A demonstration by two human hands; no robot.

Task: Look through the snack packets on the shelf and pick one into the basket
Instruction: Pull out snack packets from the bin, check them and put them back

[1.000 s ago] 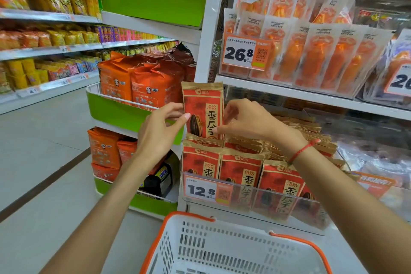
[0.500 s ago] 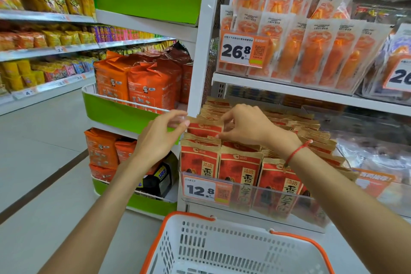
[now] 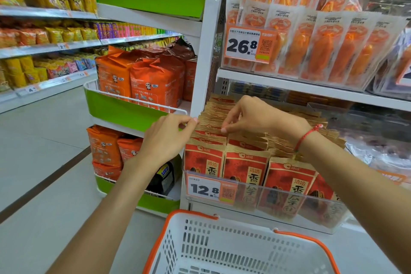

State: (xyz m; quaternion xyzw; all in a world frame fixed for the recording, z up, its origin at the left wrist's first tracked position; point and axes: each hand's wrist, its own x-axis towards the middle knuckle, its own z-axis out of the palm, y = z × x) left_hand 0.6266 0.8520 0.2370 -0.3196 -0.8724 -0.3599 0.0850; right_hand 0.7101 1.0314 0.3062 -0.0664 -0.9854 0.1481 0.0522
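- Fingertips of the right hand and left hand are pinching upright snack packets' top edges.
- Rows are running toward 12 o'clock behind a clear shelf lip.
- Basket is sitting open at 6 o'clock.

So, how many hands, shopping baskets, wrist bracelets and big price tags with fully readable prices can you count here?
Hands: 2, left hand and right hand, both pinching a snack packet in the row
Baskets: 1, white basket
Bracelets: 1, red bracelet
Readable big price tags: 2, 26.8 tag and 12.8 tag
Total: 6
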